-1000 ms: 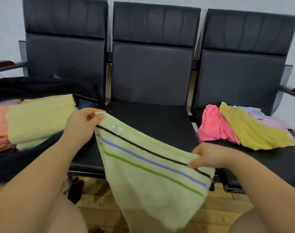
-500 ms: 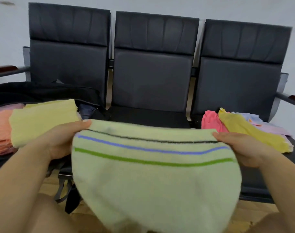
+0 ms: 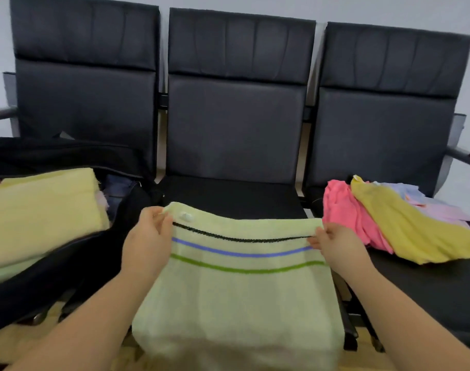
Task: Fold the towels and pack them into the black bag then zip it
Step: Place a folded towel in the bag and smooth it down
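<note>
we take this for a waiting area or lobby. three joined black padded seats (image 3: 236, 124) stand in a row on a shared metal frame, with an armrest (image 3: 466, 156) at each end, against a plain pale wall (image 3: 389, 9). wood-look flooring (image 3: 11, 341) shows beneath. we see no desks or counters to narrow the place further.

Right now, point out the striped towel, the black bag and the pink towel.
striped towel (image 3: 236, 295): head view, plain middle below the stripes.
black bag (image 3: 76, 266): head view, front wall.
pink towel (image 3: 340, 210): head view, bunched middle.
</note>
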A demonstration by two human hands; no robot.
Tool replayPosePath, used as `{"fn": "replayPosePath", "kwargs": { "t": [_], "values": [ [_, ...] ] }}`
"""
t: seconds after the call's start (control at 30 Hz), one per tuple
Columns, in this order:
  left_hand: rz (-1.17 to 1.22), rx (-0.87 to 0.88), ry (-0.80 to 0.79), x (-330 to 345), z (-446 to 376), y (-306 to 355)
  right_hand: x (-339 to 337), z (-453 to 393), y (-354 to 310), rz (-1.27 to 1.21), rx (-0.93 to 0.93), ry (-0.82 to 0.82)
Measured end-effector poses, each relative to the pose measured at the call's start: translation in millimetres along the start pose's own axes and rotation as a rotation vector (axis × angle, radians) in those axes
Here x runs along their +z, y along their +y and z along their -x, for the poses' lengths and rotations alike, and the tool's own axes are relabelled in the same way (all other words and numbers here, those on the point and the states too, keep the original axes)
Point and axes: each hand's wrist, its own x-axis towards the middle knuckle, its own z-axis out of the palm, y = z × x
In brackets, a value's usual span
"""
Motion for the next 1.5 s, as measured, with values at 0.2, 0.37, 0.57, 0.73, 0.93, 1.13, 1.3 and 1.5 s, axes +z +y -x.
{"fn": "replayPosePath", "kwargs": {
  "t": [0.2,0.37,0.57,0.73,0.93,1.13,1.3,1.5],
  "values": [
    [-0.299,0.15,-0.269,62,0,-32,60,-10,11,0.192,-0.124,-0.007],
    [-0.585,0.254,-0.354,88,-34,-54,97,-40,28,0.487,-0.255,-0.066],
    [-0.648,0.253,-0.376,129,-93,-50,113,-113,25,0.61,-0.292,-0.082],
    [-0.593,0.269,-0.321,166,-144,-46,127,-169,19,0.665,-0.229,-0.056],
    [-0.603,0.314,-0.291,202,-192,-43,135,-221,12,0.65,-0.238,-0.027],
    [-0.522,0.519,0.077,210,-202,-43,142,-226,9,0.597,-0.332,0.276],
    [-0.59,0.342,-0.256,196,-186,-38,125,-213,1,0.572,-0.153,-0.037],
    [-0.756,0.297,-0.667,145,-138,-9,87,-164,-11,0.47,-0.088,-0.314]
  ]
}}
